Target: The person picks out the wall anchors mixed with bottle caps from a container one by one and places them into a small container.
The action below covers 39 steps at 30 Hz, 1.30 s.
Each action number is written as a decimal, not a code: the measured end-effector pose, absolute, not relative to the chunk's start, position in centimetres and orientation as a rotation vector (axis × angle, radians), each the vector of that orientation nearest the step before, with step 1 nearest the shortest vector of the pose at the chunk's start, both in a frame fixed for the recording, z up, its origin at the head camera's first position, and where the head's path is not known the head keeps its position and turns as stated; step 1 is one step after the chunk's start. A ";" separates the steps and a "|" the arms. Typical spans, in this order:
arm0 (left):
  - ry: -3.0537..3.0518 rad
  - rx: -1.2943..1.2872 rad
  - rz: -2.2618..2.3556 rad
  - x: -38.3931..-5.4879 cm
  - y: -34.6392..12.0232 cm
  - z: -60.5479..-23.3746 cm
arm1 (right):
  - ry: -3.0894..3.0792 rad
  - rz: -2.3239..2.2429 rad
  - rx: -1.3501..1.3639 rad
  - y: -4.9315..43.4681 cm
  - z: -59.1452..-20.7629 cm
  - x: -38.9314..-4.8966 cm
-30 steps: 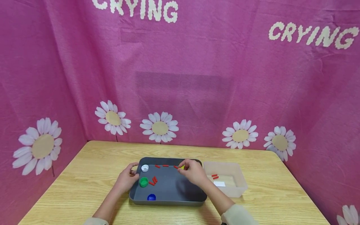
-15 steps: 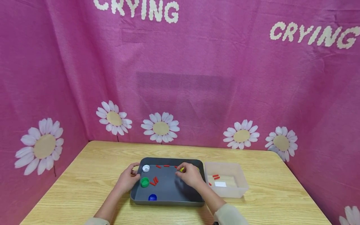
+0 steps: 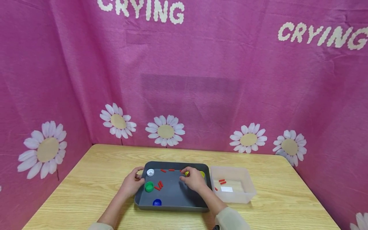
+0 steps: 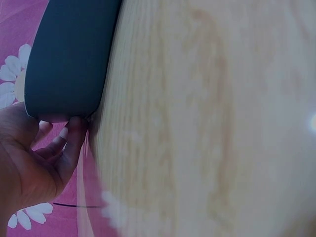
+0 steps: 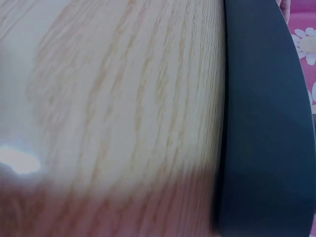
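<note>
A dark grey tray lies on the table. My left hand grips its left wall; in the left wrist view, the fingers bend against the tray's end. Over the tray's right part hovers my right hand, thumb and forefinger apart, with nothing seen between them. Beside its fingertips, a red stick is partly covered, and yellow caps show behind the hand. More red sticks lie along the far side, and several by the green cap. The right wrist view does not show the right hand.
A white cap and a blue cap sit in the tray's left part. Against its right side stands a clear plastic box with red sticks and a white label. A pink curtain hangs behind the table.
My right hand has drawn its fingertips back from the red stick on the far side, and thumb and forefinger have parted. My left hand stays on the tray.
</note>
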<state>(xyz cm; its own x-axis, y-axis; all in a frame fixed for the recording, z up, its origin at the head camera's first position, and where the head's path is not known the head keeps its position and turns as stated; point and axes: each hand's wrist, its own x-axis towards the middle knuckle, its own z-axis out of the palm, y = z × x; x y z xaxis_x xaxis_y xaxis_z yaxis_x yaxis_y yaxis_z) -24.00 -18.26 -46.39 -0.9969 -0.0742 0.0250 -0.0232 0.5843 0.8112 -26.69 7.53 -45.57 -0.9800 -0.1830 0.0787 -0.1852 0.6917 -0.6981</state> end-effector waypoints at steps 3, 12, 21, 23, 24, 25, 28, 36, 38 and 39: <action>-2.742 0.084 -1.409 -24.0 -18.2 -46.5 | -2.892 1.190 0.287 7.4 -45.7 -26.8; -2.735 0.105 -1.407 -24.0 -18.1 -46.4 | -2.917 1.196 0.253 7.4 -46.0 -27.2; -2.733 0.096 -1.419 -24.0 -18.0 -46.5 | -2.930 1.184 0.256 7.3 -46.0 -27.5; -2.727 0.087 -1.422 -24.1 -18.1 -46.6 | -2.934 1.170 0.253 7.3 -46.0 -27.5; -2.724 0.082 -1.424 -24.1 -18.1 -46.6 | -2.937 1.162 0.250 7.3 -46.1 -27.5; -2.719 0.079 -1.427 -24.1 -18.2 -46.6 | -2.940 1.155 0.244 7.3 -46.1 -27.5; -2.712 0.074 -1.433 -24.1 -18.2 -46.6 | -2.946 1.126 0.236 7.2 -46.2 -27.5; -2.724 0.089 -1.436 -23.9 -18.3 -46.5 | -2.941 1.060 0.232 6.6 -46.3 -27.4; -2.726 0.091 -1.432 -24.0 -18.3 -46.5 | -2.942 1.056 0.233 6.4 -46.3 -27.3; -2.724 0.090 -1.432 -24.0 -18.3 -46.5 | -2.945 1.052 0.229 6.4 -46.3 -27.3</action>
